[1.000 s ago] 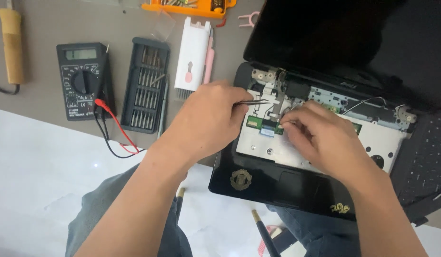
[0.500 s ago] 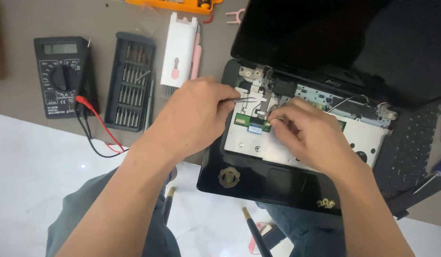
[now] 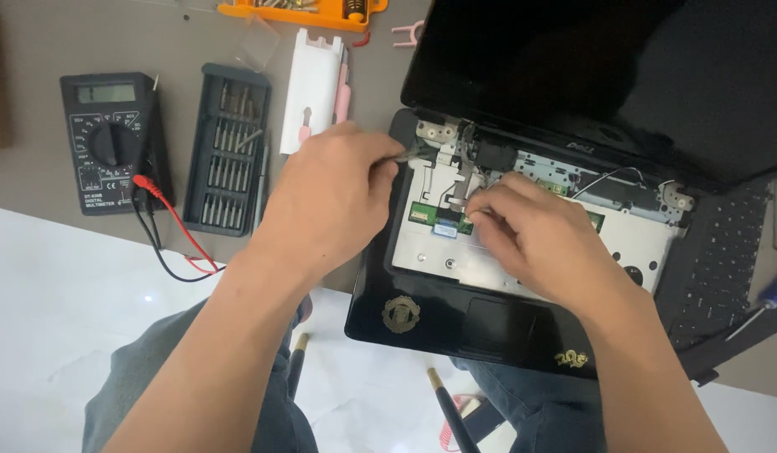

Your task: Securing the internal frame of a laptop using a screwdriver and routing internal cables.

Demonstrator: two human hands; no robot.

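At the far left we see a multimeter (image 3: pixel 112 141) with red and black leads, then a bit case (image 3: pixel 227 149) and a white tool kit (image 3: pixel 315 91) on the grey mat. Our left hand (image 3: pixel 334 205) comes next: its fingers are closed in a pinch on a thin tool (image 3: pixel 412 153), the tip reaching toward the hinge (image 3: pixel 437 132) at the laptop's back left corner. The laptop (image 3: pixel 422 315) lies open with its keyboard lifted out, bare metal plate showing. Our right hand (image 3: pixel 535 239) rests on that plate, fingertips (image 3: pixel 477 216) curled and pressed together at the small ribbon cable (image 3: pixel 454 195) beside the green board (image 3: pixel 439 216) — whether they grip the cable itself we cannot tell. We judge the step to be work on that connector; the next move calls for a light, steady pull and a careful tool tip — the cable looks fragile. A blue screwdriver (image 3: pixel 774 294) lies far right.
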